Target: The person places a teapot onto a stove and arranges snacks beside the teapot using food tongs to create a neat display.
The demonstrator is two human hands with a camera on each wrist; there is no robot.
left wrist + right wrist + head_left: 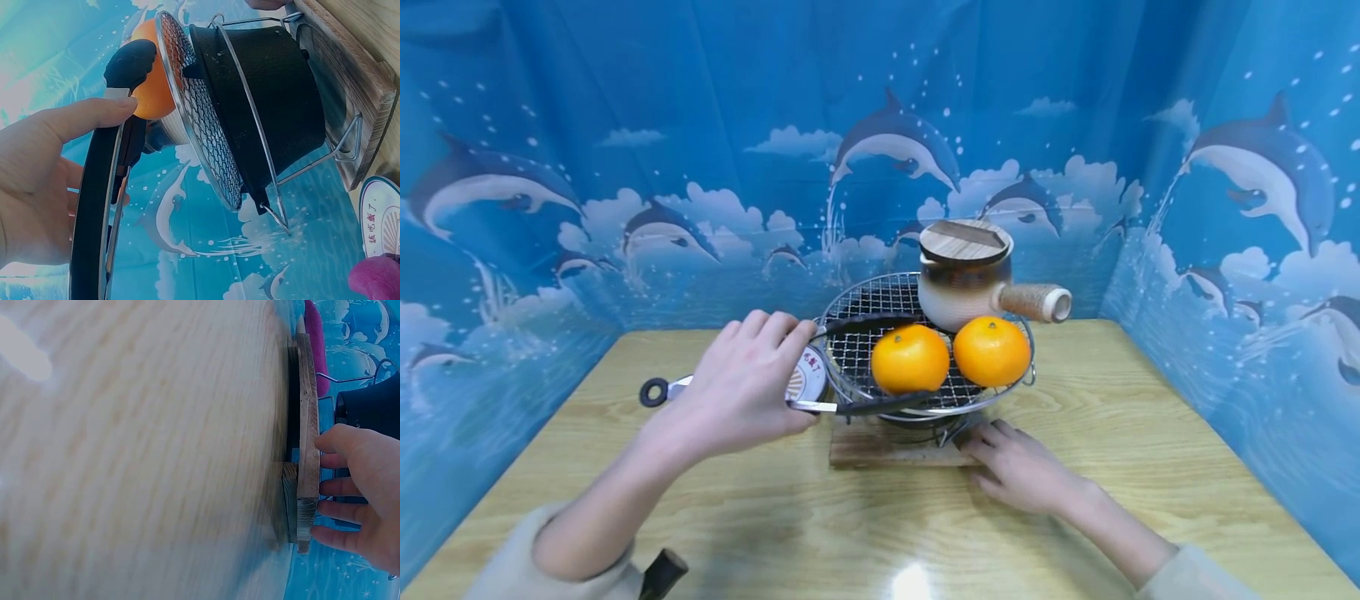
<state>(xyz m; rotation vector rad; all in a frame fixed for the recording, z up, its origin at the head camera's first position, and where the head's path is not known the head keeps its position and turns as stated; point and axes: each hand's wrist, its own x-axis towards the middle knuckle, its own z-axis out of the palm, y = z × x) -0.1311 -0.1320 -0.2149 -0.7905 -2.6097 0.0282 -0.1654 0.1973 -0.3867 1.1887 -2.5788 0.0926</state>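
My left hand [748,379] grips a pair of metal tongs [814,407] with black tips. Those tips lie on either side of the left orange [910,360], which rests on a round wire grill mesh [853,358]. The left wrist view has the thumb pressed along one arm of the tongs [94,206], close to the orange [156,87]. Beside it on the mesh sits a second orange [992,352]. My right hand [1018,467] rests its fingertips on the wooden board [895,452] under the black stove [262,100]; its fingers look extended in the right wrist view.
Behind the oranges stands a lidded clay pot [958,287], its wrapped handle [1033,302] jutting right. A round printed plate [807,377] lies left of the stove, partly behind my left hand. A purple rounded object [375,278] is near it. Dolphin-printed curtains [737,100] surround the table.
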